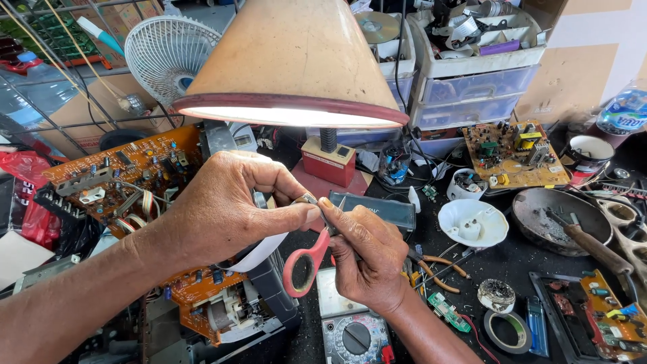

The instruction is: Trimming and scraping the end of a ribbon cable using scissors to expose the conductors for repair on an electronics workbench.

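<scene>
Two hands met under the lamp (293, 64) in the head view, our only view. Our left hand (226, 209) pinched a small metal part (308, 199) between thumb and forefinger; the part was too small to tell its kind. Our right hand (364, 259) was closed around red-handled scissors (306, 263), with the handle loop hanging below the thumb and the blades rising toward the pinched part. Blade tips and part sat just beside each other; we could not tell whether they touched. A white strip (259, 251) curved down under the left hand.

Behind the left hand lay an orange board (118, 175), tilted, with its lower end over a grey chassis (229, 317). A multimeter (354, 334) lay below the right wrist. Right of the hands we noted a white dish (473, 222), a dark pan (559, 212) with a wooden-handled tool (596, 248) resting in it, a tape roll (507, 330) and a second board (515, 152). Plastic drawers (472, 81) and a fan (165, 57) stood at the back.
</scene>
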